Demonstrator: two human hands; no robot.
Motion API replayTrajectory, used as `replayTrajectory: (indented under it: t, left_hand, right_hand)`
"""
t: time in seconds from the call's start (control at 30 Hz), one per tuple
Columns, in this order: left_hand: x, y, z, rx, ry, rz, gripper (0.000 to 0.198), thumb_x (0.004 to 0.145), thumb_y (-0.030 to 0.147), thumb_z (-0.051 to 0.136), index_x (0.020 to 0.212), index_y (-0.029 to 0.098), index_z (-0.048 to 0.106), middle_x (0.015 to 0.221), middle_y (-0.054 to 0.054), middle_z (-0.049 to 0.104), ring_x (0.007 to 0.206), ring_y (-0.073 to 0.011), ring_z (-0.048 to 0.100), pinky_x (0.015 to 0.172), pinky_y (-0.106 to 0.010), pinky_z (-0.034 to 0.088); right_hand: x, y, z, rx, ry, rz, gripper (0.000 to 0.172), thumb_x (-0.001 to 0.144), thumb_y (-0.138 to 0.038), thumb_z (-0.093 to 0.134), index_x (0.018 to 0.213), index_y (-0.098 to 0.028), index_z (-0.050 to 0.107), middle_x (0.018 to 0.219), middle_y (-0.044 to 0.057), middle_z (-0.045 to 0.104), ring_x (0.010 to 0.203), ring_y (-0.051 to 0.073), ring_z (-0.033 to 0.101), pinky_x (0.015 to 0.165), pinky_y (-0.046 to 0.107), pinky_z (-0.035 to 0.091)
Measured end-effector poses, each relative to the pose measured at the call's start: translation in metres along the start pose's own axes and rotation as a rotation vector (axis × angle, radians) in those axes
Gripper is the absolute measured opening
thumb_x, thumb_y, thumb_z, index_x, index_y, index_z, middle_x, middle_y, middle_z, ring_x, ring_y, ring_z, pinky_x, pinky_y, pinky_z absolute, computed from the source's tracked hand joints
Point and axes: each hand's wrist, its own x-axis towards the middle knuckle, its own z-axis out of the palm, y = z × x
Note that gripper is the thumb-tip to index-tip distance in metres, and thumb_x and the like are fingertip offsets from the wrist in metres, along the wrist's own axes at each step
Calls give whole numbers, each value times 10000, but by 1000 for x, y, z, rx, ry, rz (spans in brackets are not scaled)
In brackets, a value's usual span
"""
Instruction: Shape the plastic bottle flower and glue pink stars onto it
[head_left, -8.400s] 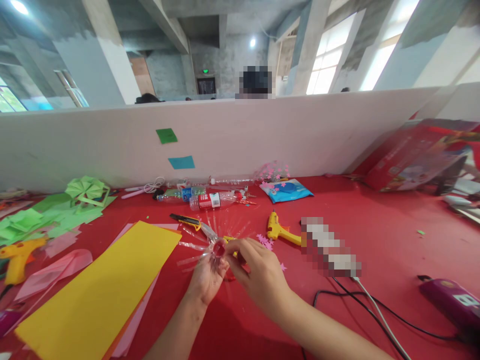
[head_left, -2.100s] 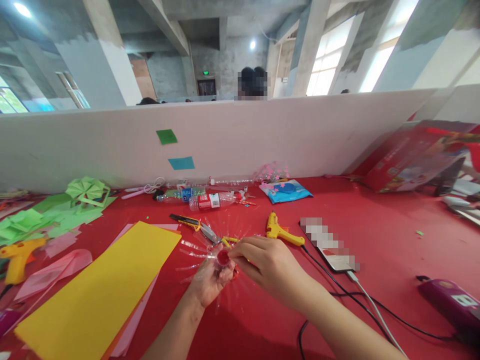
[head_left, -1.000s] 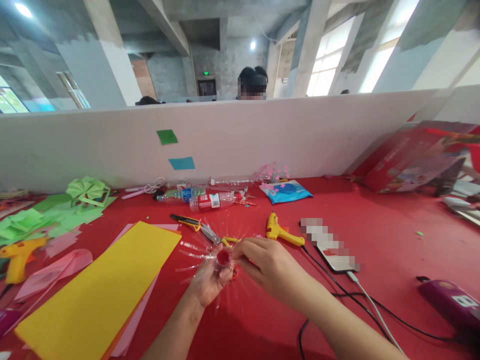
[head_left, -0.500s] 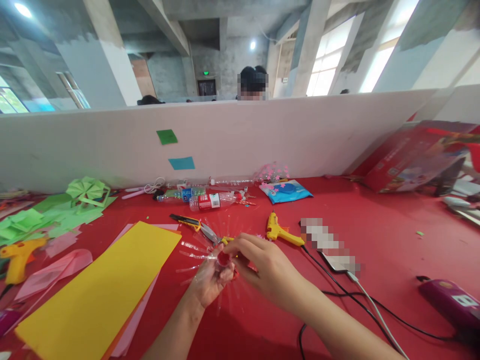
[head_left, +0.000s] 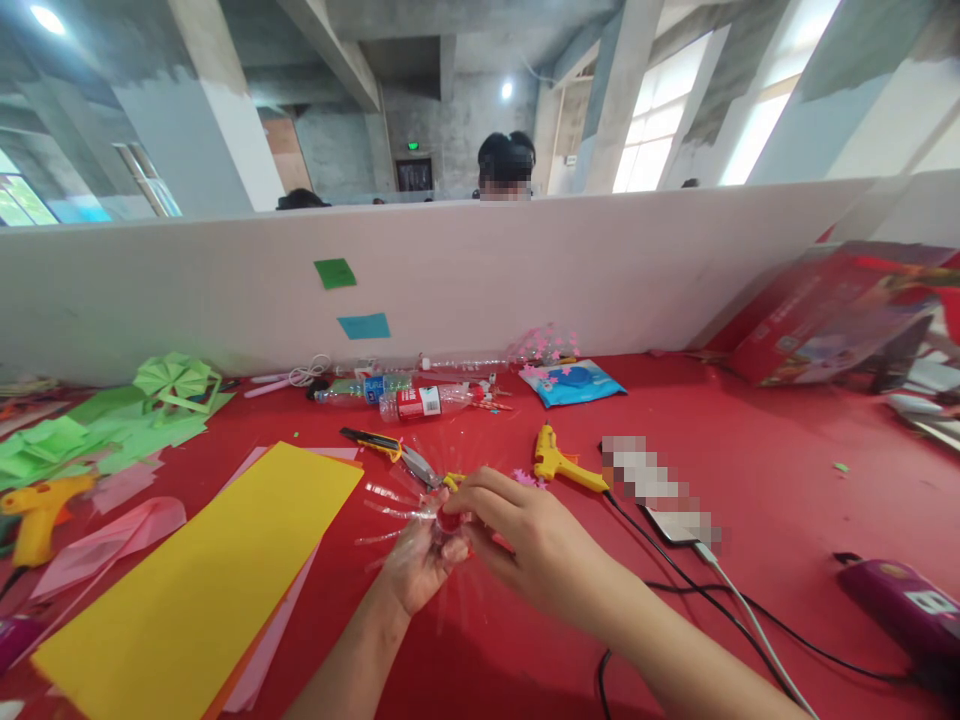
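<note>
My left hand (head_left: 412, 570) is closed around the neck end of a cut clear plastic bottle (head_left: 386, 494), whose sides fan out in thin strips. A red bottle cap (head_left: 448, 521) sits at the neck, facing up. Bent over it from the right, my right hand (head_left: 536, 525) has its fingertips closed on the cap's edge; the thumb is partly hidden. Just beyond the hands lie scissors with yellow handles (head_left: 421, 466) and a yellow-and-black utility knife (head_left: 372, 440). Small pink paper stars (head_left: 523, 478) show behind my right hand.
A yellow glue gun (head_left: 559, 463) and a phone (head_left: 671, 527) with cables lie to the right. Yellow paper (head_left: 202, 580) and green paper (head_left: 120, 430) cover the left. Plastic bottles (head_left: 405, 402) and a blue wipes packet (head_left: 574, 383) lie before the white partition (head_left: 525, 270).
My right hand's fingers have shifted slightly over the red cap, covering more of it. The cut bottle has turned or tilted a little; my left hand stays put.
</note>
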Motion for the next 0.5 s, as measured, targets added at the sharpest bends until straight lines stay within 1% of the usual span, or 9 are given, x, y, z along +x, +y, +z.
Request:
replayTrajectory:
  t: [0.1,0.2,0.27,0.33,0.4,0.5]
  left_hand:
    - [2,0,-3,-3,-2,-4,290,884,253,509,615,145,484,488,47,444,379,-31,342,408,-145,332]
    - [6,-1,-9,-19,-29,-11,266,887,271,511,661,133,521,510,38,478,356,-22,319,376,-139,291]
    - [10,-1,-12,-31,-55,-19,253,889,278,509,688,127,537,526,28,499,356,-21,323,362,-133,272]
    - [12,-1,-15,-48,-64,-39,253,891,284,505,698,125,542,528,25,502,355,-21,324,350,-129,260]
    - [13,-1,-17,-58,-59,-59,249,889,283,505,702,123,544,529,26,500,348,-18,314,345,-127,260]
    - [13,0,-18,-46,-50,-62,253,887,289,507,697,125,540,546,18,512,352,-17,327,350,-130,277]
  right_hand:
    - [-1,-1,-5,4,31,-15,202,902,-102,424,1024,-173,568,961,77,603,839,154,590,722,257,475]
    - [-3,-1,-15,25,103,-27,196,913,-113,424,1026,-179,570,967,78,612,849,153,591,723,256,474]
    - [-3,-1,-22,24,154,-29,182,924,-134,423,1012,-181,575,939,73,615,812,145,586,695,250,465]
    - [-3,-1,-29,-14,172,-17,172,930,-146,418,970,-174,584,864,58,613,737,134,570,647,242,444]
    - [-4,-1,-34,-84,139,7,173,927,-149,421,914,-167,593,773,35,594,652,121,539,596,232,414]
    - [-4,-1,-36,-174,43,19,196,927,-165,419,864,-164,605,696,14,567,576,108,494,549,224,375]
